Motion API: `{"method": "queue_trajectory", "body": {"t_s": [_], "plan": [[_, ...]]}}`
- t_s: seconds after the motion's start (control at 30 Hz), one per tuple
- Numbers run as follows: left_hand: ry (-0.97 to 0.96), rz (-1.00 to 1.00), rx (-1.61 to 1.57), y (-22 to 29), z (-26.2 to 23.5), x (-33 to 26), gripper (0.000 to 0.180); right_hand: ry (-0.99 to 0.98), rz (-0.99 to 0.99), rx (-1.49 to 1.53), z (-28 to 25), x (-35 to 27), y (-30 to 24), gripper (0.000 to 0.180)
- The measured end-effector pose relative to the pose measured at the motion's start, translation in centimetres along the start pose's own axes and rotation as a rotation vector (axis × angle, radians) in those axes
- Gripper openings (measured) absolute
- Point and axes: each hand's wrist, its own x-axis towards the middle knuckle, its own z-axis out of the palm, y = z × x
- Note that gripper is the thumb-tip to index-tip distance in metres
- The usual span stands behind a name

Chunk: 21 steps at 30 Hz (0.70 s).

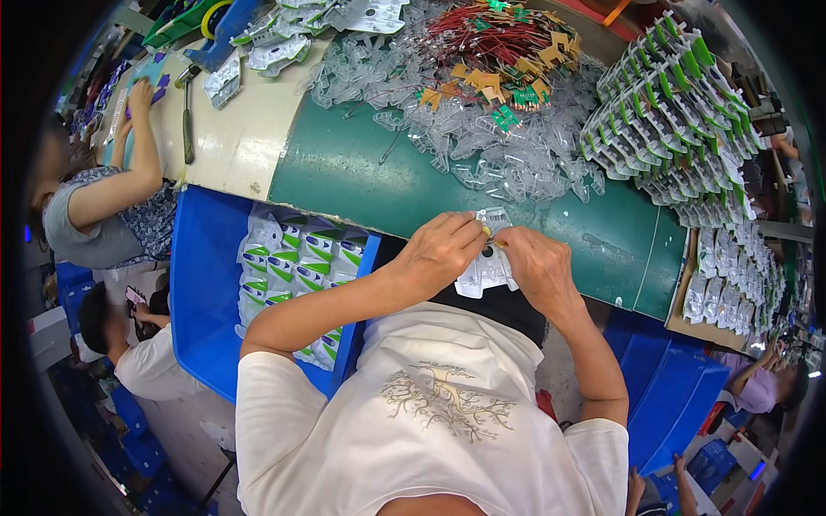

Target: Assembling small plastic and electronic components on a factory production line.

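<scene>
At the near edge of the bench, both my hands work on one whitish plastic housing part (486, 277). My left hand (443, 252) is closed on its left side, fingertips pinched near the top. My right hand (535, 262) pinches its right side, thumb and fingers bent. A small yellow bit (486, 230) shows between the fingertips; its kind cannot be made out. Just beyond lies a heap of clear plastic pieces (508, 168), topped by a bundle of red wires (482, 43) with tan tabs and small green circuit boards (506, 119).
White-and-green housings (662, 112) stand stacked on the right of the green mat (344, 163). A blue bin (202, 284) at my left holds bagged white-and-green items (297, 267). A hammer (187, 120) lies at the far left. A co-worker (103, 202) sits beyond it.
</scene>
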Motion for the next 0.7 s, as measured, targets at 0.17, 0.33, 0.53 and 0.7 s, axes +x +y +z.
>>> {"method": "queue_trajectory", "body": {"t_s": [0.17,0.33,0.53,0.7], "plan": [[0.031,-0.054,-0.119,-0.6,0.3,-0.1,0.023,0.028,0.164,0.072,-0.9,0.0,-0.5,0.017],[0.109,-0.055,-0.099,-0.2,0.7,0.0,0.014,0.011,0.201,0.102,-2.0,-0.9,-1.5,0.024],[-0.004,-0.017,-0.156,-1.0,-0.1,0.8,0.015,-0.074,0.228,0.105,-1.9,-1.4,-1.3,0.028],[0.146,-0.129,-0.468,-1.1,1.5,0.1,0.04,-0.099,0.218,0.03,-2.0,-1.3,-1.9,0.031]]}}
